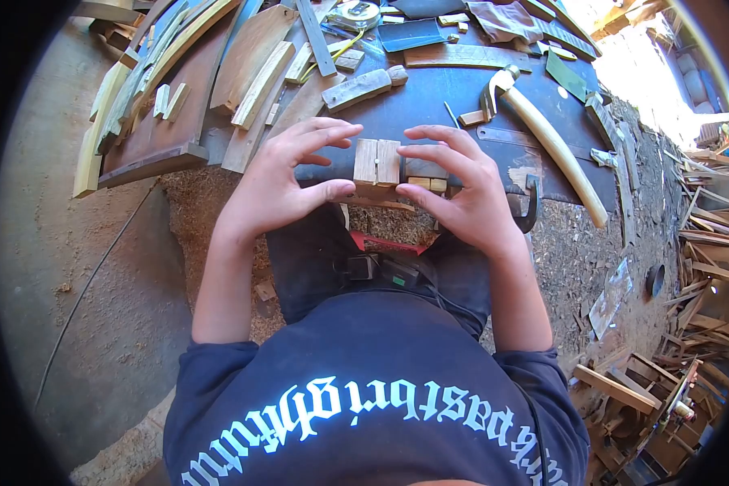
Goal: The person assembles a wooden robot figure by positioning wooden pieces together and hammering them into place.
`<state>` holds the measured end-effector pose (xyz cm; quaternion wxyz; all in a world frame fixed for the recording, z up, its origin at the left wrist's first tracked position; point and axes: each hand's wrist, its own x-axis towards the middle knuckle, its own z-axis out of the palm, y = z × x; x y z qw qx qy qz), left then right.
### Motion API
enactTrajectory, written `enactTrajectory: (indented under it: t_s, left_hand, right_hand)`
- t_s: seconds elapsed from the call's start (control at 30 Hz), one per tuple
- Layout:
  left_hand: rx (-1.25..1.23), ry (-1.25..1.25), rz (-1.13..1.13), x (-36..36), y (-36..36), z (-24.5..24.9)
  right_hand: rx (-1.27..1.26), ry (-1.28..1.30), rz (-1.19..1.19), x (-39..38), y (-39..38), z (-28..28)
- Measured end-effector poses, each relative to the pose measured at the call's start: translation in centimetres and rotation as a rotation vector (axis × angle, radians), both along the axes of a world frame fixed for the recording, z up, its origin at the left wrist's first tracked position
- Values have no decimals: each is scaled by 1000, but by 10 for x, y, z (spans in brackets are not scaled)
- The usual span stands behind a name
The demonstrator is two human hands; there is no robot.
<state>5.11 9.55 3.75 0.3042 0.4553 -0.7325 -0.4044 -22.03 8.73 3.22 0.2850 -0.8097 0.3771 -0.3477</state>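
Observation:
A small wooden block [366, 163] stands in front of me at the near edge of the blue-topped bench. A narrow line runs down its face, with a small pale spot in the middle. My left hand [296, 166] curves around the left side of the block, fingers apart, its thumb tip close to the lower left corner. On the other side, my right hand [464, 182] is spread too. Its fingertips and thumb reach the right edge of the block, touching it or nearly so. Smaller wood pieces [426, 184] lie just right of the block, partly behind my right fingers.
A hammer [552, 146] with a long wooden handle lies at the right, near a black clamp [531, 204]. Farther back are a wooden plane-like tool [356, 90], a tape measure [354, 14] and a metal ruler [506, 137]. Curved boards [255, 57] fill the left side.

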Motion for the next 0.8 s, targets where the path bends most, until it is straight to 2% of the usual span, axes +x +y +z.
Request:
enactTrajectory:
  t_s: [0.27,0.37,0.5,0.53,0.63,0.77,0.8]
  left_hand:
    - [127,15,209,-15,35,2]
    - [373,-58,281,-13,51,-25]
    - [943,364,203,-19,65,-57]
    - [1052,523,129,-18,69,-76]
    - [1372,1145,182,-31,78,-99]
    - [1495,1380,-25,-38,88,-99]
    - [1583,1427,58,-38,93,-98]
  right_hand:
    - [50,24,-105,-17,15,2]
    - [98,24,-102,-13,13,-5]
    - [38,48,-33,-15,3,-20]
    - [38,51,-6,-17,2,-20]
    - [-24,39,85,-18,6,-24]
    - [-69,37,176,-18,35,-31]
    - [-84,28,189,-17,42,-33]
